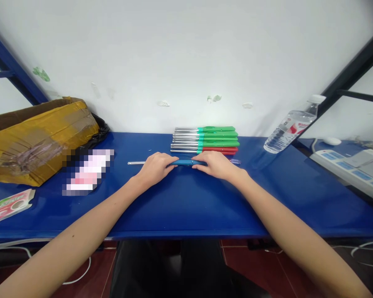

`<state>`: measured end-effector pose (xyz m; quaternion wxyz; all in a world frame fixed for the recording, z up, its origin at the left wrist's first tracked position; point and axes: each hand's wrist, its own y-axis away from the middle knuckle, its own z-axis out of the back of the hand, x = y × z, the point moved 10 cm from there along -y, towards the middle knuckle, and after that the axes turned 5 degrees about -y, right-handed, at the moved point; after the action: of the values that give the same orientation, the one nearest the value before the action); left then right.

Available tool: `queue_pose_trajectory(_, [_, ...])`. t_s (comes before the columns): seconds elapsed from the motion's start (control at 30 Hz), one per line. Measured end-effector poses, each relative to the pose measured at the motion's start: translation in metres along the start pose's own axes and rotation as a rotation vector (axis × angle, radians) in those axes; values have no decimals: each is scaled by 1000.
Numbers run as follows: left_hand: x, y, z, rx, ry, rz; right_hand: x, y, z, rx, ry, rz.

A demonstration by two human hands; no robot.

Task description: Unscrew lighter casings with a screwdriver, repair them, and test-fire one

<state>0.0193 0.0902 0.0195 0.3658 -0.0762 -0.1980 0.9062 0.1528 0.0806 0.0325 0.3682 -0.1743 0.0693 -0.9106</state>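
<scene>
Both my hands grip a blue-handled stick lighter with a long metal tube, held level low over the blue table. My left hand (156, 167) is closed around its left part, and the metal tip sticks out beyond the fingers. My right hand (216, 164) pinches the right part of the blue lighter (184, 162). A clear purplish end shows past that hand; its join is hidden. Just behind lies a row of similar lighters with metal tubes pointing left, several with green handles (220, 134) and some with red handles (225, 150).
A taped cardboard box (46, 145) and a flattened pink carton piece (12, 205) are at left, near a blurred-out patch. At right, a water bottle (290, 128) leans on the frame. A white power strip (351, 169) lies further right. A white wall stands behind.
</scene>
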Motion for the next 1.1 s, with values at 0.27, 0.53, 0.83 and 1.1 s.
queue_pose_trajectory(0.27, [-6, 0, 0, 7, 37, 4, 5, 1, -1, -23, 168, -11])
queue_pose_trajectory(0.53, [-10, -2, 9, -66, 79, -58, 7, -1, 6, -118, 101, 42])
queue_pose_trajectory(0.83, [-1, -2, 20, -143, 24, -73, -6, 4, 15, -157, 29, 109])
queue_pose_trajectory(1.1, [0, 0, 20, -155, 36, -84, -3, 4, 13, -136, 20, 95])
